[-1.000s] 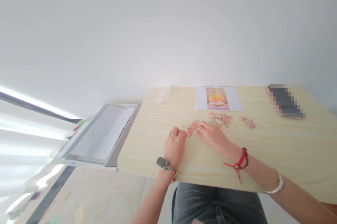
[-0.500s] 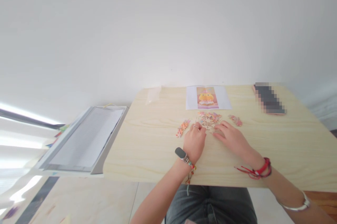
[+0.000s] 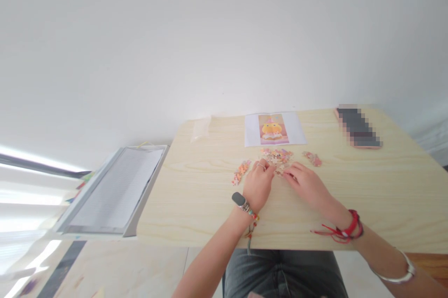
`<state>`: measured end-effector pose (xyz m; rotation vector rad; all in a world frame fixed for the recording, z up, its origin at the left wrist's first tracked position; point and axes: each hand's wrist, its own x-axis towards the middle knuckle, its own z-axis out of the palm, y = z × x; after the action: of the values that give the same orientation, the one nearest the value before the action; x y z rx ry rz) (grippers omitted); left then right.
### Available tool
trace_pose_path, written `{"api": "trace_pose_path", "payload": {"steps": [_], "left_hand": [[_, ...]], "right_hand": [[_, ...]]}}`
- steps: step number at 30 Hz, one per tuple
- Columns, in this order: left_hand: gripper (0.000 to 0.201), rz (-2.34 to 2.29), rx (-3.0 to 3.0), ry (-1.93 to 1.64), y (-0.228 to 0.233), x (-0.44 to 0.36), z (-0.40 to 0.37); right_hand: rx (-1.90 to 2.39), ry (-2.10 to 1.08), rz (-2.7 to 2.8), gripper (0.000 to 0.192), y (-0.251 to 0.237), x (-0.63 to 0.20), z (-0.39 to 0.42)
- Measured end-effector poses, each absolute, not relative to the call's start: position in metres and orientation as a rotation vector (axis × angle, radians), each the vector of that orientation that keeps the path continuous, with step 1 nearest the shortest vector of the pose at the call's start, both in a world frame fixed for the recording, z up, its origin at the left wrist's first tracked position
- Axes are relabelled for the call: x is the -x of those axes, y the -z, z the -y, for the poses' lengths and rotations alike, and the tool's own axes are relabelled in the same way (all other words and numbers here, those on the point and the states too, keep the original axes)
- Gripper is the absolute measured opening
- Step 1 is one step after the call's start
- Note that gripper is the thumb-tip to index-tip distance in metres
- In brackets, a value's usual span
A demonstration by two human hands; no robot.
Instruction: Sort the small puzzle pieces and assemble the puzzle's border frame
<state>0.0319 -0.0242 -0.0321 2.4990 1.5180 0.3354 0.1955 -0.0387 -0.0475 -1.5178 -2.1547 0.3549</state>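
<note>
A pile of small loose puzzle pieces (image 3: 276,156) lies on the light wooden table (image 3: 196,195), below a printed reference picture of a yellow character (image 3: 273,128). My left hand (image 3: 258,183), with a ring and a wrist band, rests at the pile's near left edge, fingers curled onto the pieces. My right hand (image 3: 307,183), a red cord at its wrist, touches the pile's near right edge. A joined orange strip of pieces (image 3: 241,172) lies left of my left hand. A small pink cluster (image 3: 312,158) lies right of the pile. Whether either hand pinches a piece is hidden.
A phone in a pink case (image 3: 357,128) lies at the table's far right. A clear plastic bag (image 3: 200,129) sits at the far left corner. A white tray-like box with lined paper (image 3: 115,190) adjoins the table's left edge. The wall stands right behind.
Both hands moved right from the orange strip to the loose pile, then drew closer together at its near edge. The camera view shifted slightly.
</note>
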Motion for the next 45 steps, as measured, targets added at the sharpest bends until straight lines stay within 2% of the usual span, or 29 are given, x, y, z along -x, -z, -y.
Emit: {"api": "trace_pose_path", "payload": {"steps": [4, 7, 14, 27, 35, 41, 45], "left_hand": [[0.013, -1.476, -2.500, -0.309, 0.031, -0.030, 0.031], [0.013, -1.481, -2.501, -0.257, 0.033, -0.027, 0.037], [0.016, -1.445, -2.500, -0.200, 0.038, -0.029, 0.036], [0.014, -1.340, -2.601, -0.199, 0.044, -0.034, 0.029], [0.013, -1.372, -2.588, -0.349, 0.034, -0.034, 0.031], [0.015, -1.296, -2.650, -0.454, 0.030, -0.060, 0.020], [0.010, -1.207, -2.704, -0.481, 0.026, -0.076, 0.015]], "right_hand": [[1.490, -0.638, 2.082, 0.023, 0.044, -0.204, 0.040], [1.523, -0.703, 2.125, 0.021, 0.045, -0.206, 0.041], [1.610, -0.508, 2.145, 0.014, 0.049, -0.210, 0.053], [1.609, -0.327, 2.250, 0.020, 0.061, -0.201, 0.063], [1.471, -0.228, 2.217, 0.023, 0.048, -0.211, 0.059], [1.422, -0.078, 2.184, 0.024, 0.046, -0.239, 0.052], [1.427, -0.036, 2.160, 0.022, 0.046, -0.255, 0.053]]}}
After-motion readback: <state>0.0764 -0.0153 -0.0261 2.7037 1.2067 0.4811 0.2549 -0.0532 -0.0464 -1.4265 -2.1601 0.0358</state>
